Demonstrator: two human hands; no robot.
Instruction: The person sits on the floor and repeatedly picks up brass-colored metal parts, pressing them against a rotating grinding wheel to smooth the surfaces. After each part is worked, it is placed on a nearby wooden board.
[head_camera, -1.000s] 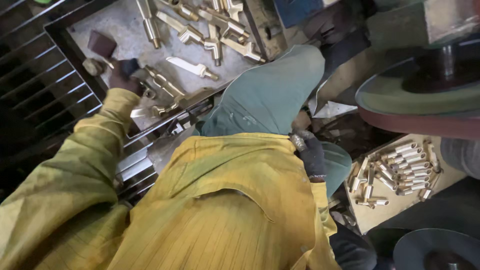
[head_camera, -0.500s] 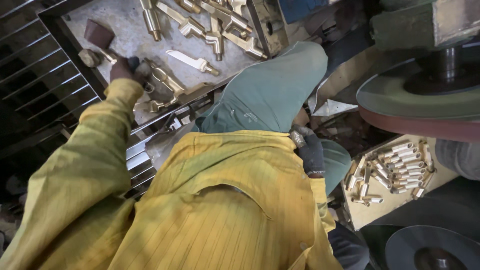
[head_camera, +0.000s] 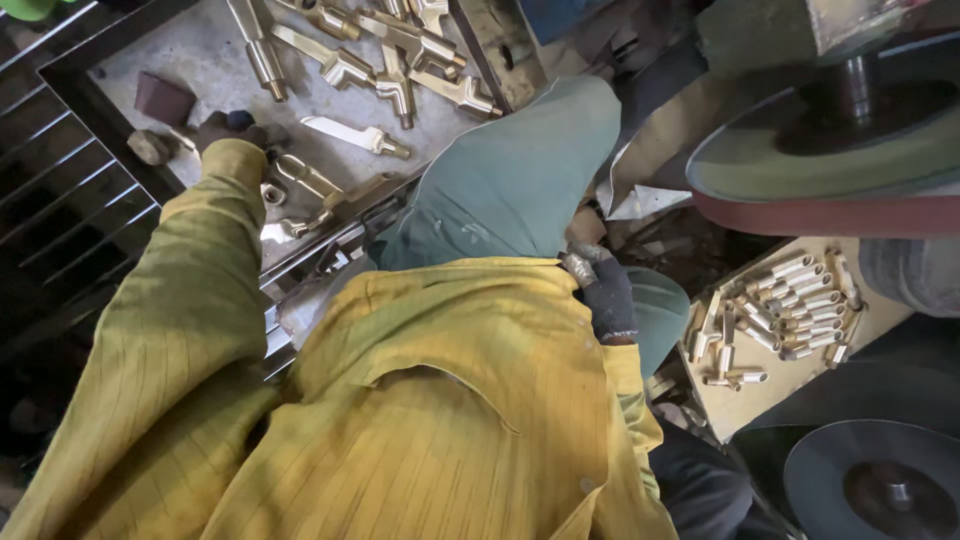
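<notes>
My left hand (head_camera: 228, 130), in a dark glove, reaches out to a grey tray (head_camera: 200, 60) of brass tap parts. It rests beside a brass fitting (head_camera: 305, 180), with a flat brass lever (head_camera: 355, 135) just past it. Its fingers are hidden, so its grip is unclear. My right hand (head_camera: 606, 298), also in a dark glove, lies against my green trouser knee (head_camera: 510, 180). It is closed on a small brass piece (head_camera: 578, 266). My yellow shirt fills the lower half of the view.
A wooden box (head_camera: 760, 400) of several short brass tubes sits at the right. Above it is a large polishing wheel (head_camera: 830, 170), and another disc (head_camera: 880, 480) is at the lower right. A dark metal grille (head_camera: 60, 220) borders the tray on the left.
My left hand has slid a little farther out across the tray, away from the fittings near its front edge. My right hand stays at the knee with the brass piece.
</notes>
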